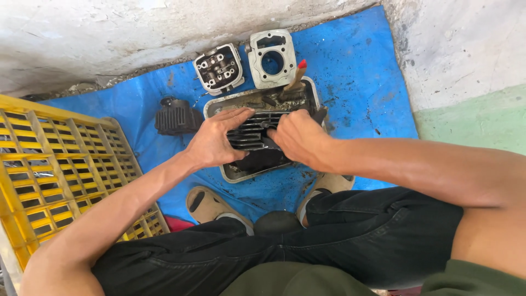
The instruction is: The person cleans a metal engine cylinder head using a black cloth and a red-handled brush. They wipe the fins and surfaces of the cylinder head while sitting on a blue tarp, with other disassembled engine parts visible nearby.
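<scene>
A dark finned engine cylinder (253, 131) rests in a dirty metal tray (235, 174) on a blue tarp. My left hand (211, 143) grips its left side, fingers spread over the fins. My right hand (298, 138) is closed on its right side, pressing something small and dark against the fins; I cannot tell what it is. A brush with a wooden handle and red tip (296, 78) leans in the tray's far end.
Beyond the tray lie a grey cylinder head (219, 69), a grey cylinder block (272, 58) and a second black finned cylinder (176, 117). A yellow plastic crate (60, 170) stands at the left. My sandalled feet (207, 205) rest on the blue tarp (356, 77). Concrete walls surround.
</scene>
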